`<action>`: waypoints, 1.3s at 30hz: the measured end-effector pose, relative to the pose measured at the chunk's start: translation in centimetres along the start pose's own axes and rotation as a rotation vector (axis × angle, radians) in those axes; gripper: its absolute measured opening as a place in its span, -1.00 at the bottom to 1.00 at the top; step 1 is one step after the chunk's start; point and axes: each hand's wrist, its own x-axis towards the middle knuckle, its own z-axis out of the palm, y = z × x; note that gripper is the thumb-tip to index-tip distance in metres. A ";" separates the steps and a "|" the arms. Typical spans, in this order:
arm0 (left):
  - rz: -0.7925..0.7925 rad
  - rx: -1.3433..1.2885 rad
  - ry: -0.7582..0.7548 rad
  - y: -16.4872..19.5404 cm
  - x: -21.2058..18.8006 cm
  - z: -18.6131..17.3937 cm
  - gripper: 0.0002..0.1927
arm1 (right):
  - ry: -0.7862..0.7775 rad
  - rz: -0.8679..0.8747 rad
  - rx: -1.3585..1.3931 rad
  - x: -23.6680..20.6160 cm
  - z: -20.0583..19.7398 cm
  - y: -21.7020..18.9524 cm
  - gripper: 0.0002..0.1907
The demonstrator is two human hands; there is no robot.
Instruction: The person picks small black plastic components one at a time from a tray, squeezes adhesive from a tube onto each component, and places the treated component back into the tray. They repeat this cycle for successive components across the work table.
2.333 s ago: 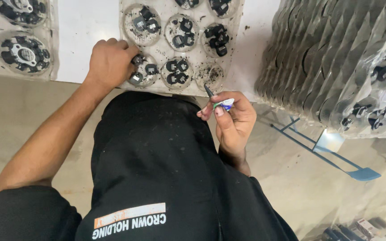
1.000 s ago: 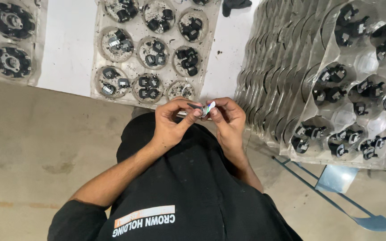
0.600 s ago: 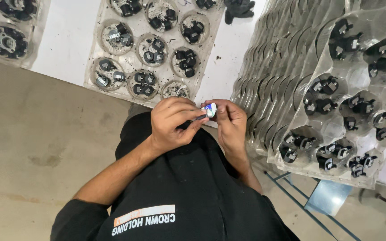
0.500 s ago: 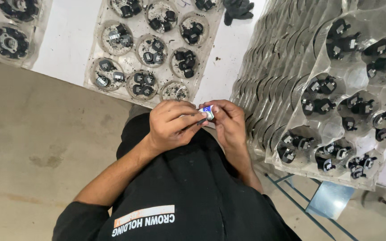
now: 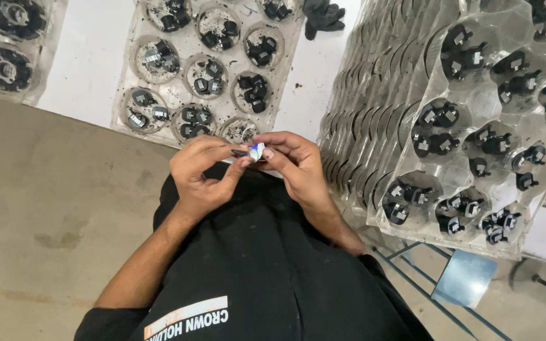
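Barely shifted since half a second ago: same two-handed pinch at the centre of the frame, with the stack of clear trays at right now a touch lower in the view. Left hand curled, thumb and fingertips pressed onto the dark end of a small part; right hand pinching the same part from the other side, at its pale bluish-silver end. Part held in the air just above the near edge of the white counter, in front of the black shirt, not resting on anything. Directly beyond the fingers, at upper centre, a clear blister tray with round pockets of small black pieces; the nearest pocket apparently free of black pieces. At upper left, another tray with larger black ring-shaped pieces; at top centre, a dark glove. Likely trouble from here: a tiny piece gripped only at the fingertips, so a slip of either pinch could mean a drop past the counter edge to the concrete floor. Also risky: an elbow or forearm nudging the leaning tray stack at right, close beside the right wrist, and spilling its loose pieces.
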 end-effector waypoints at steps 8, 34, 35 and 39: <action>-0.293 -0.176 -0.063 -1.9 1.5 -2.8 -0.90 | 0.086 -0.013 -0.273 2.3 3.1 0.4 -0.80; -0.887 -0.828 -0.238 -11.0 4.0 -13.8 -0.87 | 0.352 -0.546 -0.035 8.7 15.4 11.0 -0.77; -0.924 -0.877 -0.232 -11.6 3.9 -13.9 -0.87 | 0.372 -0.495 -0.060 8.8 15.8 11.1 -0.71; -0.982 -0.940 -0.188 -13.6 3.4 -13.8 -0.84 | 0.410 -0.280 -0.045 9.4 15.6 11.4 -0.65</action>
